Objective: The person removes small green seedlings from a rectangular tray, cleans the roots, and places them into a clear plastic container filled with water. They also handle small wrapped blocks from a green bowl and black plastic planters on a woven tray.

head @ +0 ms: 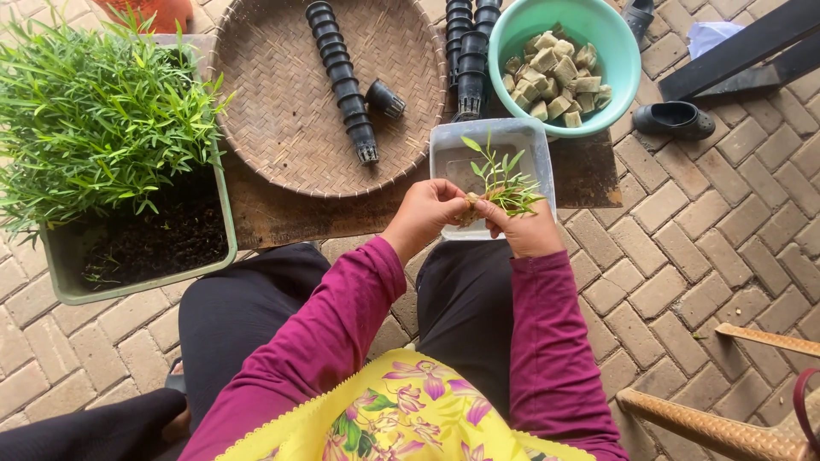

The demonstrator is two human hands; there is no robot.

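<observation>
Right now both hands meet over the person's lap. The left hand (424, 213) and the right hand (523, 229) are curled in tight, and together they pinch a little green seedling (502, 183) with a small brown lump at its roots. The fingers are closed around that lump, and the thin leaves stick up above the right hand. The seedling is up in the air, just over the near edge of a clear plastic tub (445, 150).

The tub sits on a dark board (589, 171) on the brick floor (700, 248). Behind the tub is a green bowl (512, 38) full of small tan cubes (555, 72). Next to the bowl lie some stacks of little black pots (470, 51). To the left is a round woven tray (282, 111) with one more long stack of black pots (342, 81) and one single pot (386, 98) on it. Far left is a big planter (68, 273) with dark soil and lots of green plants (94, 111). A black shoe (673, 119) rests on the bricks at the right.

The stem looks very thin and soft. I think it could snap if the fingers squeeze or bend it too hard. The roots could tear if the two hands pull apart. The seedling could also slip and fall on the bricks if the pinch gets loose.
</observation>
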